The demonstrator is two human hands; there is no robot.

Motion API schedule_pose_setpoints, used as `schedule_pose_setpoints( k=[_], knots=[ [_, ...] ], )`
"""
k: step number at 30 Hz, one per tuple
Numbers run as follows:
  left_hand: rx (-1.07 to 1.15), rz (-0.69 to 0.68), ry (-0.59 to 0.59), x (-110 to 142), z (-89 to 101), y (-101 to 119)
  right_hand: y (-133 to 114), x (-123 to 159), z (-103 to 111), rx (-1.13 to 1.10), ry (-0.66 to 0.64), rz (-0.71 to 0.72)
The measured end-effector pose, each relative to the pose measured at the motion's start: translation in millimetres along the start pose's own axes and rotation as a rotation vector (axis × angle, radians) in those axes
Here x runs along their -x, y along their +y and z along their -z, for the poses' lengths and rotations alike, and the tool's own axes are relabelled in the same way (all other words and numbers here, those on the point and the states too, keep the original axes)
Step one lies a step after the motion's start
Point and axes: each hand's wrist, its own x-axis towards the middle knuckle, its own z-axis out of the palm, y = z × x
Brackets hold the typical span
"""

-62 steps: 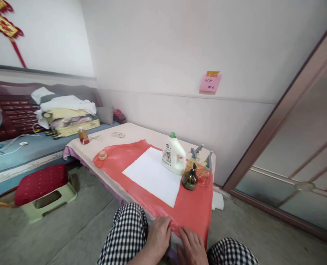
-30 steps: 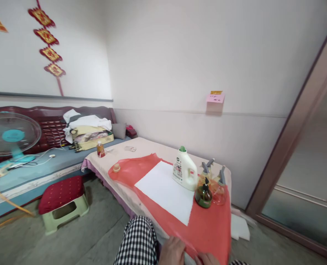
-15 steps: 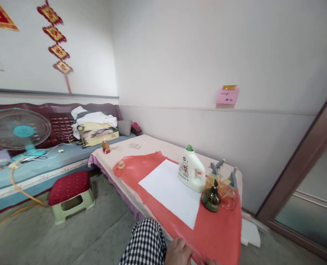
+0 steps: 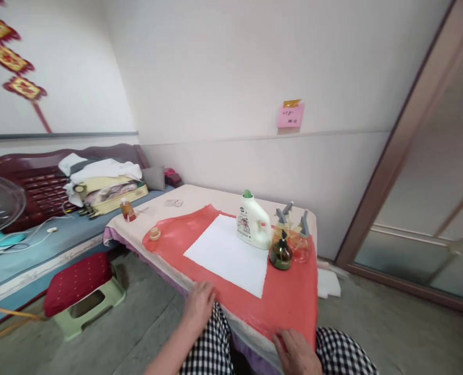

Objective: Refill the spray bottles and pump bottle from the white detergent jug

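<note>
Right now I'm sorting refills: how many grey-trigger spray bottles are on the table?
2. One spray bottle stands just right of the white detergent jug; the other is beside it, nearer the red cover's right edge, behind the dark pump bottle. Another could hide behind the jug.

the red sheet (image 4: 290,299) over the worktop looks like thin, slightly shiny plastic, the white sheet (image 4: 227,255) on it is matt paper, the detergent jug (image 4: 253,221) is smooth glossy plastic, the dark pump bottle (image 4: 280,255) looks like shiny glass, and the floor (image 4: 391,333) is rough matt concrete
</note>
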Motion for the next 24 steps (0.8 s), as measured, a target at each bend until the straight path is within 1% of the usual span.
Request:
schedule_pose_setpoints(
  k=[2,5,9,11,14,16,18,24],
  knots=[
    [-0.044,0.068,0.014,-12,3.3,-23,-5,0,2,0.016,-0.004,-0.034],
    [-0.099,0.214,0.039,-32,4.3,-50,-8,0,3,0.026,-0.003,-0.050],
    [-0.132,0.477,0.091,-56,1.0,-81,-7,2,0,0.029,0.009,-0.046],
    [-0.128,0.595,0.103,-63,-2.2,-96,-7,2,-2,0.031,0.015,-0.044],
    [-0.104,0.677,0.089,-65,-7.8,-115,-8,3,-3,0.035,0.020,-0.044],
    [-0.084,0.708,0.092,-64,-11.5,-123,-8,3,-4,0.035,0.022,-0.045],
    [-0.070,0.734,0.119,-65,-15.0,-126,-9,3,-4,0.035,0.023,-0.049],
    [0.001,0.799,0.247,-74,-24.9,-124,-12,3,-5,0.045,0.004,-0.078]
  ],
)
